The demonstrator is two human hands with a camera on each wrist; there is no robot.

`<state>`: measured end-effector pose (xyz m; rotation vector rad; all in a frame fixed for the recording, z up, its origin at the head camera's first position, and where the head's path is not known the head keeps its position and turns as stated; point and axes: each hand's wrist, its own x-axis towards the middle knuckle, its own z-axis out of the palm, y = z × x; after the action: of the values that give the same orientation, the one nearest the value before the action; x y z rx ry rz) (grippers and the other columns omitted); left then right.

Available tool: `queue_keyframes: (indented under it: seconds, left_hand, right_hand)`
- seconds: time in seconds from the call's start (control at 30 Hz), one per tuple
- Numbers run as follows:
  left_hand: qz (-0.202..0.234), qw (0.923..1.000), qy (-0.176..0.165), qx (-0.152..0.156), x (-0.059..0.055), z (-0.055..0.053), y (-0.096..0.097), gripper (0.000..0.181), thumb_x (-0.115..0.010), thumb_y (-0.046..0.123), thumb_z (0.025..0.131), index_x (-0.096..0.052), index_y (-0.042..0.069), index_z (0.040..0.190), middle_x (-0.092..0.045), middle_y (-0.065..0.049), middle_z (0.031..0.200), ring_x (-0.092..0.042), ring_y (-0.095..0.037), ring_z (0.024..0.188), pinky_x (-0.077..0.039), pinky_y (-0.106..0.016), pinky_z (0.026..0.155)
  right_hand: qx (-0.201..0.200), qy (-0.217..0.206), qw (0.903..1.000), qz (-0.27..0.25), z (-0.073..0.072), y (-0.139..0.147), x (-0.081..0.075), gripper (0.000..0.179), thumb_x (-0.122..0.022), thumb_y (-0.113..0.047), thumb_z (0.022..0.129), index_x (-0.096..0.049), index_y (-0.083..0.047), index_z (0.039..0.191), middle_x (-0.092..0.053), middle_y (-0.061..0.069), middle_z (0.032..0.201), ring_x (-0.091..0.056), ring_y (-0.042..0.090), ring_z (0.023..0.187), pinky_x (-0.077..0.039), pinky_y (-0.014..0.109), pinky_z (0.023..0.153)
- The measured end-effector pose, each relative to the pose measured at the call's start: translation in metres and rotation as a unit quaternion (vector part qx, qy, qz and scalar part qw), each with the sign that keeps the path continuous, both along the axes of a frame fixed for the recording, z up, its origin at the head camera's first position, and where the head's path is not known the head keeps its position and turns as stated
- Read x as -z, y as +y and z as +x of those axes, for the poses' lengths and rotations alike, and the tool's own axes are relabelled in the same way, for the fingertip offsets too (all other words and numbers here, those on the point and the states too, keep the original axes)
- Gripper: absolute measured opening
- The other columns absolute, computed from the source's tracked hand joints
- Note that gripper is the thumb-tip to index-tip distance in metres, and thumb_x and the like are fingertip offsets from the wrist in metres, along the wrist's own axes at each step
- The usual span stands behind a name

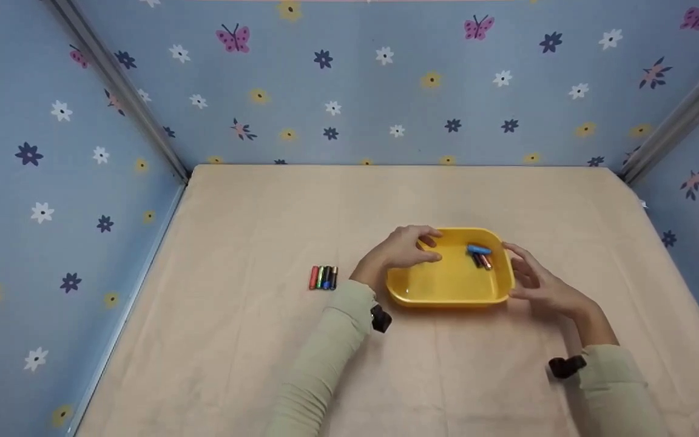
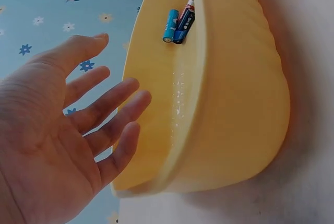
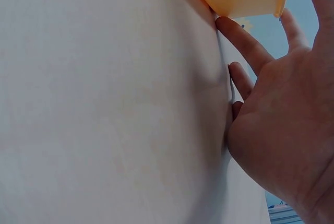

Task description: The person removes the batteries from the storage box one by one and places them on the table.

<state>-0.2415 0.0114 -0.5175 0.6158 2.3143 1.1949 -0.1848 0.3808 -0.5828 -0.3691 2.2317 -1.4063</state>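
Note:
A yellow plastic basin point(image 1: 446, 294) stands on the cloth-covered table, with a blue battery point(image 1: 479, 249), a dark battery point(image 2: 183, 25) and a reddish battery point(image 1: 486, 262) at the right of its floor. My left hand point(image 1: 410, 247) hovers over the basin's left side, palm facing inward and fingers spread; in the left wrist view it holds nothing. At the basin's right wall, my right hand point(image 1: 540, 288) has its fingertips right at the outside, thumb and fingers apart. To the left of the basin, several batteries point(image 1: 323, 277) lie side by side in a row.
A beige cloth point(image 1: 252, 230) covers the table. Blue flower-patterned panels point(image 1: 374, 85) stand along its back and sides, joined at the corners by grey posts point(image 1: 125, 91). Each wrist wears a small black device point(image 1: 380, 318).

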Motion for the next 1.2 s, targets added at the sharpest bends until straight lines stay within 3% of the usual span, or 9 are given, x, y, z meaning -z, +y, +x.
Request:
queue_keyframes:
  seconds: [0.27,0.5,0.97,1.2]
  left_hand:
    - [0.004,0.9999,-0.009,-0.011,0.007,-0.003,0.014,0.054,-0.076,0.021,0.109,-0.062,0.009,0.160,-0.072,-0.013,0.154,-0.069,-0.030,0.144,-0.058,-0.041,0.119]
    - [0.040,0.9978,-0.053,-0.006,0.016,-0.005,0.026,0.059,-0.078,0.018,0.108,-0.059,0.009,0.163,-0.070,-0.013,0.156,-0.065,-0.031,0.149,-0.058,-0.038,0.119]
    - [0.093,0.9920,-0.078,-0.035,0.044,-0.010,0.043,0.057,-0.077,0.012,0.108,-0.060,0.007,0.161,-0.069,-0.017,0.156,-0.064,-0.031,0.148,-0.058,-0.040,0.119]
    - [0.104,0.9902,-0.081,-0.044,0.047,-0.011,0.051,0.055,-0.076,0.012,0.108,-0.061,0.007,0.161,-0.069,-0.017,0.157,-0.063,-0.032,0.150,-0.056,-0.040,0.122]
  right_hand:
    - [0.006,-0.006,1.0000,0.004,0.001,0.000,0.000,0.101,-0.075,-0.020,0.108,-0.008,-0.033,0.182,-0.023,0.031,0.185,-0.020,0.061,0.171,-0.012,0.089,0.129]
    - [0.003,-0.002,1.0000,0.000,0.001,-0.001,-0.001,0.101,-0.075,-0.020,0.108,-0.008,-0.032,0.182,-0.023,0.030,0.185,-0.020,0.061,0.171,-0.012,0.089,0.129]
    - [0.013,-0.009,0.9997,0.020,0.002,-0.003,-0.004,0.103,-0.077,-0.026,0.107,-0.007,-0.035,0.182,-0.019,0.029,0.187,-0.016,0.061,0.172,-0.012,0.090,0.128]
    - [0.015,-0.014,0.9995,0.025,0.002,-0.003,-0.006,0.103,-0.077,-0.028,0.107,-0.007,-0.036,0.182,-0.017,0.029,0.187,-0.016,0.060,0.172,-0.013,0.089,0.129]
